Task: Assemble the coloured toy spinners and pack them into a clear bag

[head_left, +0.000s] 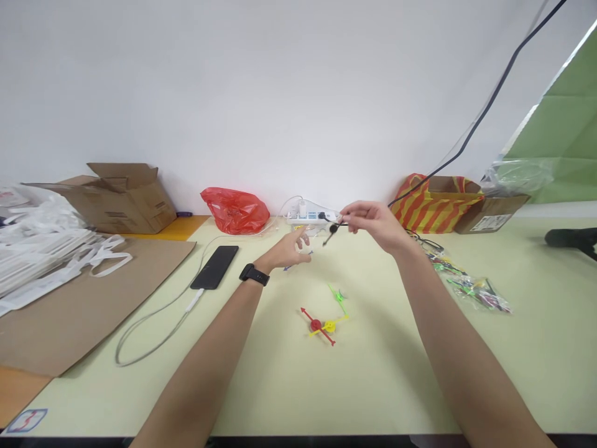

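Observation:
My right hand [375,225] is raised over the table, with thumb and fingers pinched on a small black arrow spinner [333,229]. To its left my left hand [289,250], with a black watch on the wrist, holds nothing, and its fingers are curved and apart. A blue arrow spinner [288,268] lies partly hidden beneath that hand. Nearer to me, a red arrow spinner [316,325] touches or overlaps a yellow arrow spinner [330,326]. Just beyond these two rests a green arrow spinner [339,297].
Clear bags of coloured pieces [480,292] lie at right, before a striped bag [438,205]. A power strip [310,216] and red plastic bag [236,210] stand along the wall. Left are a phone [215,267] on its cable, a cardboard box [125,199] and white bags [41,261].

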A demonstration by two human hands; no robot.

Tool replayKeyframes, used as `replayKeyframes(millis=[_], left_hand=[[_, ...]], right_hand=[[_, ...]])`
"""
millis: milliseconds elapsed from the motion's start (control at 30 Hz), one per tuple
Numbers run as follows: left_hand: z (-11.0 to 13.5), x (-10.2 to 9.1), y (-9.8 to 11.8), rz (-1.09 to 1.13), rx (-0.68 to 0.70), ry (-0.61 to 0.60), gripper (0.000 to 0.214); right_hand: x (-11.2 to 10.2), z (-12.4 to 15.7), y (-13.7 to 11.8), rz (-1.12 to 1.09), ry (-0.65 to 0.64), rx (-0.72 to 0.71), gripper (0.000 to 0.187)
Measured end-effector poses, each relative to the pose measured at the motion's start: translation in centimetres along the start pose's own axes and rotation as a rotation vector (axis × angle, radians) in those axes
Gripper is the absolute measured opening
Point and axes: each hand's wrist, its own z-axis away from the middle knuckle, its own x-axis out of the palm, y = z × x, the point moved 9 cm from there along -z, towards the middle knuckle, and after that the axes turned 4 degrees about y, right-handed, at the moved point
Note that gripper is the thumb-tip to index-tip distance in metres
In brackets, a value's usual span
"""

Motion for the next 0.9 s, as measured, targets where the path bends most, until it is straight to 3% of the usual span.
replayKeyframes(millis=[67,133,233,433,500,633,700,833,900], left_hand=[[-0.1,0.2,0.6,0.021,0.017,-0.003,0.092],[-0.1,0.4,1.1,0.046,0.029,-0.004,0.091],[-0.1,0.6,2.0,0.107,0.034,-0.014,0.089],[-0.2,0.5,3.1,0.275,0.045,-0.026,0.086],[-0.3,0.3,2.7,0.282,0.034,-0.018,0.086],[-0.2,-0.3,1.4,0.246,-0.002,0.003,0.088],[-0.2,-0.5,0.6,0.214,-0.023,0.020,0.087],[0.0,-0.5,-0.7,0.133,-0.047,0.032,0.085],[0.1,-0.3,-1.3,0.097,-0.058,0.024,0.086]], right_hand=[[-2.2,-0.2,0.4,0.002,0.209,-0.017,0.036],[-2.5,-0.3,1.2,0.031,0.279,0.002,0.038],[-0.5,-0.6,1.8,0.110,0.230,-0.006,0.036],[3.8,-0.5,1.0,0.319,0.081,-0.158,0.026],[3.7,-0.6,1.0,0.367,0.091,-0.175,0.027],[1.2,-0.7,1.4,0.534,0.148,-0.088,0.026],[1.5,-0.2,2.8,0.651,-0.055,0.045,0.024],[5.2,4.5,7.6,0.718,-0.705,0.482,0.035],[6.8,6.6,9.1,0.704,-0.832,0.665,0.048]])
